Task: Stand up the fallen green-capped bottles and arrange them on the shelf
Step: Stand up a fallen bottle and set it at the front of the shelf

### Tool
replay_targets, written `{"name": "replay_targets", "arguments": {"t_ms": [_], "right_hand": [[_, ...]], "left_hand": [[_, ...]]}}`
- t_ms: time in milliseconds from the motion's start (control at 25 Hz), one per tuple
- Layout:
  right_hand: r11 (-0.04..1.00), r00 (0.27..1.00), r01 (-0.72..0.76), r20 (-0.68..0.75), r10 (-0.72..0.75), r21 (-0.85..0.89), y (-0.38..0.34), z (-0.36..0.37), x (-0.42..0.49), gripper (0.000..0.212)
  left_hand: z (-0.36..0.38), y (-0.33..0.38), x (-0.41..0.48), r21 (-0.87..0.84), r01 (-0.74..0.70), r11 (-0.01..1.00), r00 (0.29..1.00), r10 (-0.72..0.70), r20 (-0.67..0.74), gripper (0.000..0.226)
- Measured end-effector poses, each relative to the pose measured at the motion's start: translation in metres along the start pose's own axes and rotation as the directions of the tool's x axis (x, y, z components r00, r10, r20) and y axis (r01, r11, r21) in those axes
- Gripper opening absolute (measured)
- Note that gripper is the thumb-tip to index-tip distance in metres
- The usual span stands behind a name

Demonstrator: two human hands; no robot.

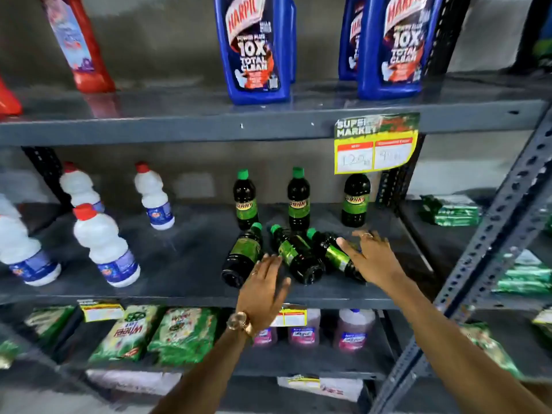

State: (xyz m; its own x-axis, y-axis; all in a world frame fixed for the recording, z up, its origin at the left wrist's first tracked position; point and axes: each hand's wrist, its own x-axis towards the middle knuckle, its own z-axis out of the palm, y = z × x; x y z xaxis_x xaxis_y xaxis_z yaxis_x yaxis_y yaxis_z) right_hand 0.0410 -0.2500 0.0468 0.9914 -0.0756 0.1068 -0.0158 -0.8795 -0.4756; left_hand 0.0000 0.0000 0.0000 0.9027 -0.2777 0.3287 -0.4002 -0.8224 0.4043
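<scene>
Three dark green-capped bottles lie on their sides on the middle grey shelf (185, 273): a left one (243, 255), a middle one (294, 253) and a right one (330, 251), caps pointing to the back. Behind them three more stand upright: left (245, 201), middle (298, 198), right (355, 201), its cap hidden by a price tag. My left hand (264, 286), fingers spread, hovers over the base of the left fallen bottle, holding nothing. My right hand (370, 256) is spread open over the right fallen bottle, touching or just above it.
White red-capped bottles (104, 243) stand on the shelf's left part. Blue Harpic bottles (254, 49) sit on the shelf above, with a yellow price tag (375, 144) hanging down. Detergent packs (182, 333) and pink bottles fill the shelf below. A slanted metal upright (495, 228) stands at right.
</scene>
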Motion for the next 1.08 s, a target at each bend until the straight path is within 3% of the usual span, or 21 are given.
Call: {"name": "replay_targets", "arguments": {"t_ms": [80,160,320,400,480,600,640,720,800,920,1080], "right_hand": [[0.985,0.976,-0.151,0.143,0.161,-0.079,0.008,0.008,0.015,0.08],[0.974,0.945,-0.215,0.236,0.224,-0.063,0.006,0.011,0.025,0.075],[0.975,0.944,-0.214,0.242,0.222,-0.06,0.007,0.017,0.042,0.075],[0.966,0.952,-0.257,0.183,0.246,0.039,0.016,0.019,0.043,0.074],[0.926,0.967,-0.254,0.035,0.254,0.28,0.021,0.022,0.037,0.067],[0.714,0.934,-0.118,-0.167,0.316,0.69,0.023,0.032,0.034,0.04],[0.66,0.923,-0.082,-0.194,0.333,0.746,0.022,0.033,0.033,0.044],[0.647,0.903,-0.028,-0.259,0.343,0.762,0.027,0.04,0.039,0.07],[0.678,0.895,-0.019,-0.29,0.339,0.734,0.03,0.045,0.043,0.083],[0.653,0.91,-0.041,-0.242,0.337,0.757,0.041,0.055,0.041,0.091],[0.701,0.91,-0.037,-0.265,0.318,0.713,0.043,0.063,0.041,0.094]], "left_hand": [[0.02,-0.011,0.008,0.038,0.101,0.994,0.993,-0.103,0.058,0.057],[0.029,-0.016,0.012,0.111,0.153,0.982,0.985,-0.161,0.067,0.055],[0.043,-0.025,0.017,0.206,0.086,0.975,0.994,-0.098,0.045,0.054],[0.05,-0.032,0.016,0.214,0.074,0.974,0.996,-0.081,0.025,0.054],[0.051,-0.033,0.016,0.209,0.074,0.975,0.997,-0.078,0.008,0.053],[0.053,-0.031,0.018,0.177,0.074,0.981,0.997,-0.069,-0.039,0.05],[0.053,-0.031,0.018,0.157,0.077,0.985,0.996,-0.069,-0.054,0.05],[0.055,-0.032,0.017,0.154,0.066,0.986,0.995,-0.054,-0.081,0.049],[0.056,-0.032,0.018,0.147,0.058,0.988,0.994,-0.043,-0.1,0.047],[0.057,-0.032,0.017,0.136,0.066,0.989,0.991,-0.049,-0.127,0.046],[0.059,-0.033,0.018,0.141,0.073,0.987,0.989,-0.053,-0.141,0.045]]}}
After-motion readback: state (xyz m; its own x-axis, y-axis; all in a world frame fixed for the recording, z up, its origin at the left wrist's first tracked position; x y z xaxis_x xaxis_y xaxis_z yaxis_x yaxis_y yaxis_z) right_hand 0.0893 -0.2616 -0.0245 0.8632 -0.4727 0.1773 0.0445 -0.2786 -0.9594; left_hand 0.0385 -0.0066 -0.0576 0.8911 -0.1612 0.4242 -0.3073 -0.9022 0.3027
